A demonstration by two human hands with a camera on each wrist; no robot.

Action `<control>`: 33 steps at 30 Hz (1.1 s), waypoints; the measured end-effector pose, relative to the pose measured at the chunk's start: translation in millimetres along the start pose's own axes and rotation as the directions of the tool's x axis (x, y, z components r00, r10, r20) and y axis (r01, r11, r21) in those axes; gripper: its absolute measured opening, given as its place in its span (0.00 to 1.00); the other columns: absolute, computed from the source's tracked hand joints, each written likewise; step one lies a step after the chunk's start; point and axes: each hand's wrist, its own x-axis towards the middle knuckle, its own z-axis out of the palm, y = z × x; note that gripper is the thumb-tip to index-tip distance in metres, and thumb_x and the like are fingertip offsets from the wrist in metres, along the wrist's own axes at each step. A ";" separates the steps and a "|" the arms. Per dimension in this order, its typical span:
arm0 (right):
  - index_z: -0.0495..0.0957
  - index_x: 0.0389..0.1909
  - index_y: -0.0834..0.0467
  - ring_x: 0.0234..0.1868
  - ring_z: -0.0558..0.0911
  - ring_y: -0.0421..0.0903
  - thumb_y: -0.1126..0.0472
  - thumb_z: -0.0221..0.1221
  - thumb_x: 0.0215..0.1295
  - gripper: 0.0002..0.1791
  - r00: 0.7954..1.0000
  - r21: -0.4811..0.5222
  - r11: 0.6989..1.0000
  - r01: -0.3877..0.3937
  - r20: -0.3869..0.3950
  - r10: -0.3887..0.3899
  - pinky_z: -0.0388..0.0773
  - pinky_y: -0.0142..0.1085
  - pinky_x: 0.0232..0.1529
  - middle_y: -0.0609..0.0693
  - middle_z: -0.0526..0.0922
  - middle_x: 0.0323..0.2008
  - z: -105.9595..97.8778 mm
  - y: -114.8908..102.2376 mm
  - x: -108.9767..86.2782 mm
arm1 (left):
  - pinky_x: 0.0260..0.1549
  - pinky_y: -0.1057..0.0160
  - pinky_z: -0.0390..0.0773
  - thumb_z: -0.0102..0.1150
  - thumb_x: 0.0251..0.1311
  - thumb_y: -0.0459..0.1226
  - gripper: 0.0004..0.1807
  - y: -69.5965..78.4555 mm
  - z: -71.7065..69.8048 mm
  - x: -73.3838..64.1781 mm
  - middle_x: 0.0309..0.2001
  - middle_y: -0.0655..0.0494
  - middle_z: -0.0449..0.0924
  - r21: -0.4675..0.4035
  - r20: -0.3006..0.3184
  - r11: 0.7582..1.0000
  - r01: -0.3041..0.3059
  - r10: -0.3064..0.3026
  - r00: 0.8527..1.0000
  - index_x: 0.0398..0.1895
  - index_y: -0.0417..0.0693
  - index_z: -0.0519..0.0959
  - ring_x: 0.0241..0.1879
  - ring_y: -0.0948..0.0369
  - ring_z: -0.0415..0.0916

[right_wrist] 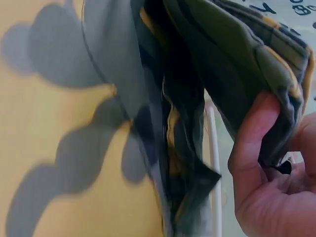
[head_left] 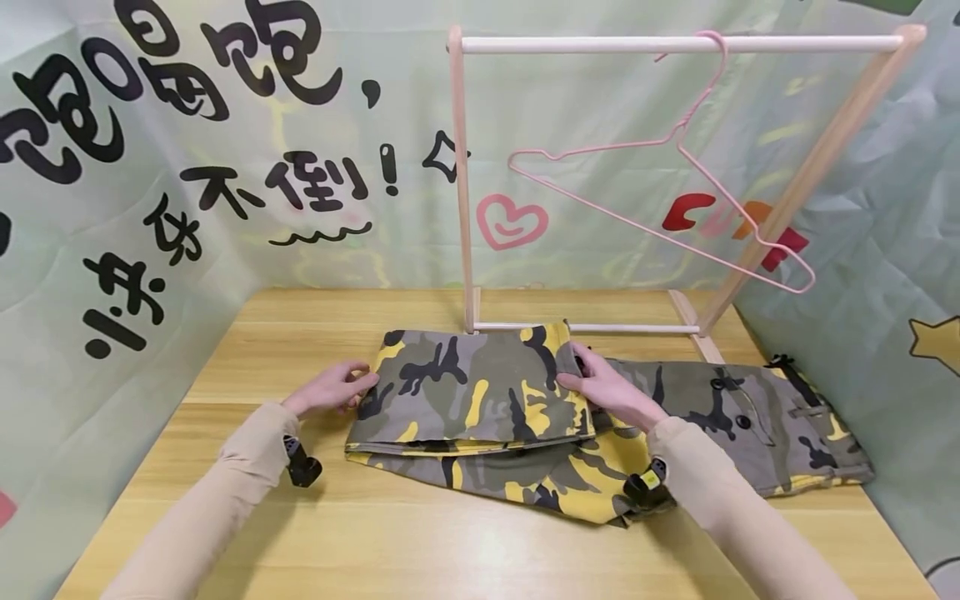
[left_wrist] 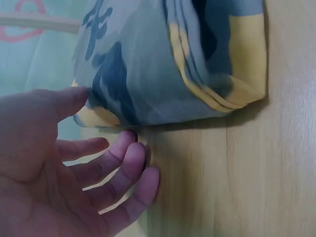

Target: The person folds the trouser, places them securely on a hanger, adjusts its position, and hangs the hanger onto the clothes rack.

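Note:
Camouflage trousers [head_left: 480,392] in grey, black and yellow lie on the wooden table, with the leg part at the left folded back over itself. At the right end of this folded-over part, my right hand [head_left: 611,387] pinches the leg hem, its fingers around the layered cloth [right_wrist: 247,64] in the right wrist view. My left hand [head_left: 333,389] is beside the left fold. In the left wrist view its fingers [left_wrist: 123,168] are loosely bent and spread, with the thumb tip right at the cloth and nothing gripped.
Behind the trousers stands a wooden rack [head_left: 461,183] with a white top bar [head_left: 570,46]. From the bar hangs a pink wire hanger [head_left: 600,212]. The waist end [head_left: 810,425] of the trousers reaches the table's right side. Printed fabric walls [head_left: 322,258] enclose the table.

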 end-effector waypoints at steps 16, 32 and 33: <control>0.27 0.79 0.65 0.33 0.79 0.44 0.55 0.54 0.76 0.50 1.000 -0.070 0.998 -0.011 -0.005 0.011 0.78 0.38 0.30 0.70 0.76 0.53 -25.6 30.6 -29.7 | 0.29 0.63 0.81 0.47 0.76 0.49 0.36 10.7 10.6 14.2 0.35 0.45 0.79 -0.028 -0.021 0.999 0.016 -0.017 1.000 0.70 0.24 0.60 0.28 0.62 0.74; 0.26 0.79 0.64 0.25 0.81 0.41 0.51 0.57 0.74 0.54 0.993 0.002 0.993 -0.115 -0.009 0.115 0.80 0.36 0.33 0.52 0.83 0.33 -22.3 54.4 -25.4 | 0.36 0.70 0.80 0.49 0.76 0.46 0.20 8.4 24.2 23.5 0.31 0.63 0.84 -0.299 0.135 0.953 0.041 -0.001 0.991 0.46 0.35 0.79 0.31 0.69 0.80; 0.27 0.79 0.64 0.25 0.80 0.41 0.51 0.58 0.73 0.54 0.993 0.005 0.994 -0.113 -0.013 0.113 0.80 0.37 0.32 0.52 0.82 0.32 -22.2 54.2 -25.5 | 0.38 0.69 0.81 0.49 0.76 0.45 0.20 8.4 25.3 23.6 0.33 0.62 0.85 -0.307 0.136 0.951 0.033 0.009 0.991 0.48 0.34 0.78 0.33 0.68 0.81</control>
